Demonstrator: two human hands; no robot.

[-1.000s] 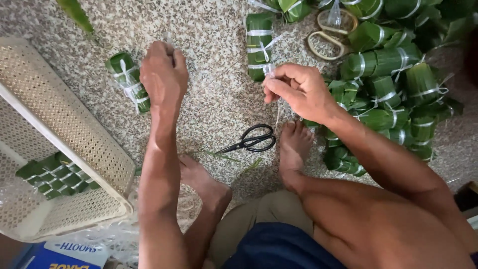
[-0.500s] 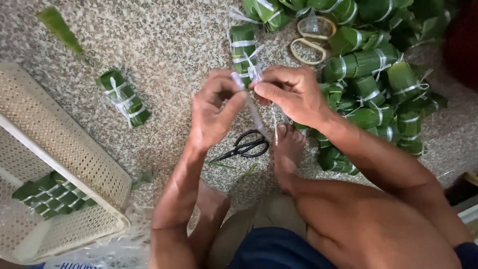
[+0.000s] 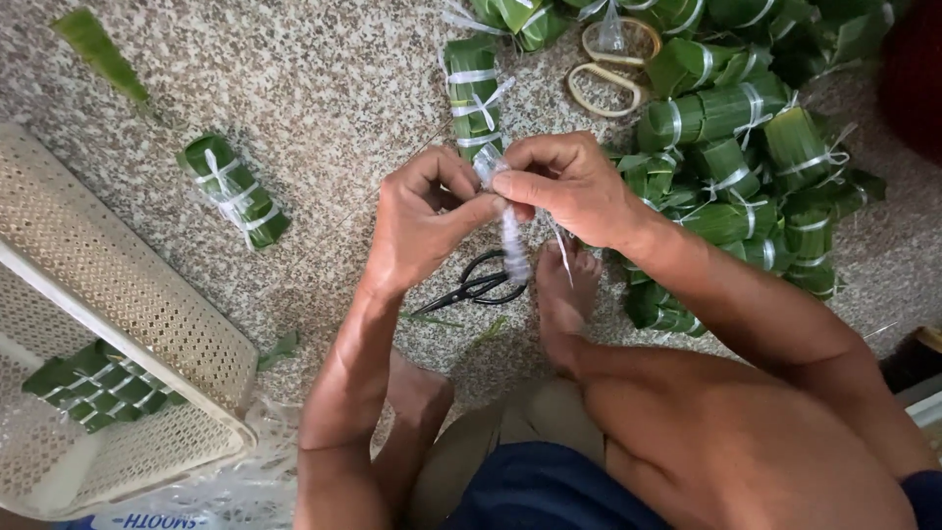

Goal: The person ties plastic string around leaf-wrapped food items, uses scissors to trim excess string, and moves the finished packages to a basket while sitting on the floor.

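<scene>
Working a pale plastic string at frame centre, left hand and right hand both pinch it tight; tying onto the leaf-wrapped bundle above likely needs steady tension.

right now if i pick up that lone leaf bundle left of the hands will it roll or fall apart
The leaf bundle looks blocky and tightly bound with white string, so it probably holds together. Its flattish sides suggest it slides rather than rolls on the speckled floor.

Bare floor left; leaf-wrapped bundles crowd the right.

Both hands on white string
</scene>
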